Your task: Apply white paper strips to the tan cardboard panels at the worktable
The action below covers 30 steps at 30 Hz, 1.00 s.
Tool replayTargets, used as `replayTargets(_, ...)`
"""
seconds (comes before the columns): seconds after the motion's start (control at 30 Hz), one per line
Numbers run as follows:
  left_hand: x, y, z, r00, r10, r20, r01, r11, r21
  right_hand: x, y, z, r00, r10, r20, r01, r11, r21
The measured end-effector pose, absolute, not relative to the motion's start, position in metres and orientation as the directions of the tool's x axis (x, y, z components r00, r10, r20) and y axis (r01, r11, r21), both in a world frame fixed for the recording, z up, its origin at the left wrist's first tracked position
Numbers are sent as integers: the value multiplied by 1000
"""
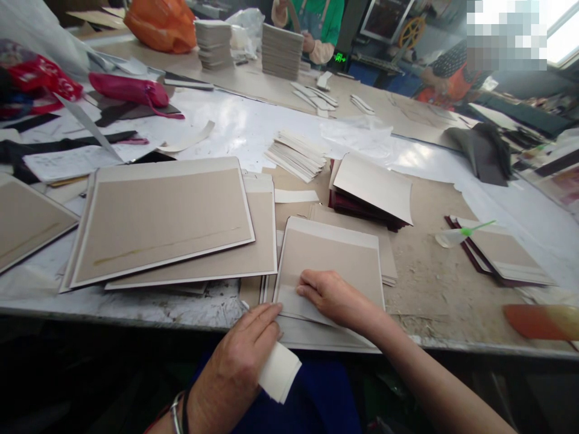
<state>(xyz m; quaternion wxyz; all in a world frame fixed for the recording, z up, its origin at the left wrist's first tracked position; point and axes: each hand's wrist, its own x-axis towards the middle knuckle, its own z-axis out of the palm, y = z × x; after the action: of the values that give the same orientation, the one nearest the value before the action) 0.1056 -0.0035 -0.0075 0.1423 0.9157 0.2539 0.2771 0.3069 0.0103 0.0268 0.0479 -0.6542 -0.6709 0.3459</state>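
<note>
A beige panel (330,253) with pale borders lies on a stack near the table's front edge. My right hand (325,292) rests on its lower part with curled fingers, beside a pale strip (289,298) along the near edge; nothing shows in its grip. My left hand (248,343) is closed around a small bundle of cream paper strips (280,371) that juts out below the table edge. Its fingertips touch the panel's lower left corner. Larger beige panels (172,223) with dark edges lie overlapped just to the left.
Loose cream strips (296,155) lie behind the panel, near a dark red stack with a pale top sheet (375,187). At right are more panels (511,247), a green-tipped bottle (452,237) and an orange-brown object (538,321). Two people work across the table.
</note>
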Motion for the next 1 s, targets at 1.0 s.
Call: replayTargets(1.0,98,-4,-38,800,431,417,336,-898,284,386,-90,15,359,917,-175,829,-399,-391)
